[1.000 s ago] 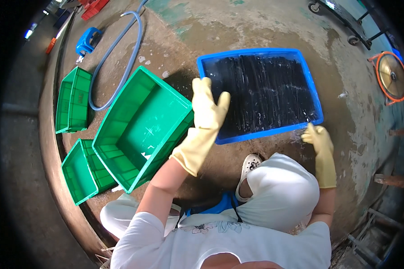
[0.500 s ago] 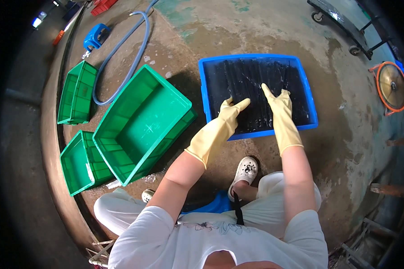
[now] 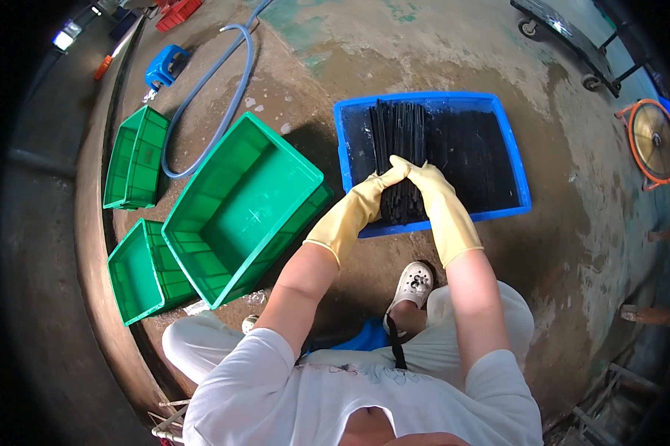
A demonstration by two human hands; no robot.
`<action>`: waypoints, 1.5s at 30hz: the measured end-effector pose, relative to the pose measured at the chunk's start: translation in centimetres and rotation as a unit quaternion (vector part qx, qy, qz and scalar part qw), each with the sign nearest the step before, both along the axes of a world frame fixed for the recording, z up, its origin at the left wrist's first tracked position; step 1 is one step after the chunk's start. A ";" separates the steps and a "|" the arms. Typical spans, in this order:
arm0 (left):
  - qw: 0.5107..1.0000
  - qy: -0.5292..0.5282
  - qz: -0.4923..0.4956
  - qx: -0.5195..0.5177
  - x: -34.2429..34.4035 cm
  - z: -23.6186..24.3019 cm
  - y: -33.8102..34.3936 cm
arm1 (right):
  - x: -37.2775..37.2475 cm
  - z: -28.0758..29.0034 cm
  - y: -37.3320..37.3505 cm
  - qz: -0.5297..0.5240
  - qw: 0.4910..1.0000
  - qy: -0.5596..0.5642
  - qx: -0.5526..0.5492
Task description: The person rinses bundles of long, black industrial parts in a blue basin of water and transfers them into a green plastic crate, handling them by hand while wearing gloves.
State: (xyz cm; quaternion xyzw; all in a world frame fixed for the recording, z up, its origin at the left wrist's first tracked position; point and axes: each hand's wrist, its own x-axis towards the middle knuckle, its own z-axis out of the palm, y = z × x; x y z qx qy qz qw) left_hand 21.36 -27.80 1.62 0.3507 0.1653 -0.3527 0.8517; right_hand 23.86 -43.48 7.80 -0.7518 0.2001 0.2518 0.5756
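Left hand (image 3: 378, 186) and right hand (image 3: 429, 183) share a grip around black strips (image 3: 400, 132) bundled toward nine o'clock in the blue tray (image 3: 454, 95); uneven squeezing could let some slide loose.

The floor (image 3: 461, 63) is softly lit; fisheye corners fade black.

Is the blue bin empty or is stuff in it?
Not empty: the blue bin holds black sticks, some bunched between the left hand and right hand.
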 end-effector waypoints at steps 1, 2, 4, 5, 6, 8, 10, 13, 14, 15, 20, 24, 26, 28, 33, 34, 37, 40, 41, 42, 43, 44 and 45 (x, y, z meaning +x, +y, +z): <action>1.000 -0.001 -0.001 -0.001 -0.1 0.2 0.1 | -0.1 -1.8 -0.3 -0.025 0.999 0.002 0.037; 1.000 0.003 -0.017 -0.019 -0.3 0.8 0.1 | 0.4 -2.5 -0.8 -0.047 0.992 0.052 0.106; 0.996 0.029 -0.051 -0.064 -0.8 2.0 0.2 | -0.2 -3.3 -0.8 -0.062 0.992 0.029 0.110; 0.996 0.026 -0.050 -0.066 -1.2 2.6 0.1 | -0.5 -3.1 -0.7 -0.075 0.990 0.010 0.116; 0.995 0.038 -0.043 -0.079 -1.5 3.2 -0.1 | -0.5 -2.7 -0.8 -0.074 0.991 0.006 0.113; 0.993 0.045 -0.038 -0.098 -2.1 4.0 -0.4 | -0.3 -1.7 -0.9 -0.047 0.996 0.018 0.072; 0.991 0.040 -0.043 -0.123 -2.6 4.5 -0.8 | 0.3 -2.1 -2.0 -0.043 0.992 0.026 0.119; 0.992 0.008 -0.014 -0.122 -3.7 5.3 0.1 | -2.4 4.3 -0.3 0.021 0.981 0.005 0.191; 0.992 0.005 -0.014 -0.124 -3.8 5.6 0.2 | -2.8 4.6 0.2 0.010 0.982 -0.010 0.188; 0.993 -0.028 0.000 -0.110 -4.0 6.0 0.4 | -3.3 5.1 0.7 0.012 0.982 -0.012 0.186; 0.996 -0.061 0.065 0.028 -4.8 9.4 2.5 | -4.8 6.5 3.2 -0.006 0.967 -0.074 0.244; 0.993 -0.048 0.102 0.035 -7.4 6.7 4.7 | -5.7 5.2 5.5 -0.005 0.974 0.056 0.220; 0.991 -0.047 0.115 0.059 -10.0 5.3 7.7 | -7.7 5.3 8.6 0.019 0.974 0.028 0.224; 0.984 -0.045 0.154 0.073 -12.5 5.8 10.1 | -8.5 3.8 11.3 0.062 0.970 0.002 0.234; 0.962 0.009 0.259 0.089 -15.2 6.7 16.2 | -7.6 -0.1 19.3 0.129 0.947 0.060 0.287; 0.963 -0.001 0.259 0.075 -14.6 6.9 17.1 | -7.0 -1.5 20.8 0.121 0.947 0.066 0.289; 0.956 -0.056 0.247 0.151 -13.7 6.3 24.5 | -8.6 2.4 24.5 0.143 0.952 -0.070 0.261; 0.838 0.059 0.316 0.440 -10.5 4.8 27.7 | -5.4 2.3 23.0 0.201 0.961 -0.188 0.017; 0.758 0.103 0.330 0.553 -9.8 6.2 26.2 | -4.2 -0.1 21.6 0.162 0.951 -0.259 0.052; 0.733 0.086 0.367 0.566 -10.4 4.4 28.3 | -3.2 1.2 19.9 0.181 0.945 -0.271 0.019; 0.729 0.093 0.371 0.567 -10.7 2.2 29.2 | -2.2 3.3 16.9 0.201 0.939 -0.280 -0.016; 0.724 0.000 0.407 0.557 -10.4 0.3 29.1 | -1.5 5.3 12.7 0.188 0.918 -0.330 -0.109; 0.714 -0.094 0.437 0.539 -9.8 -0.8 28.3 | 0.5 4.6 8.1 0.138 0.867 -0.417 -0.238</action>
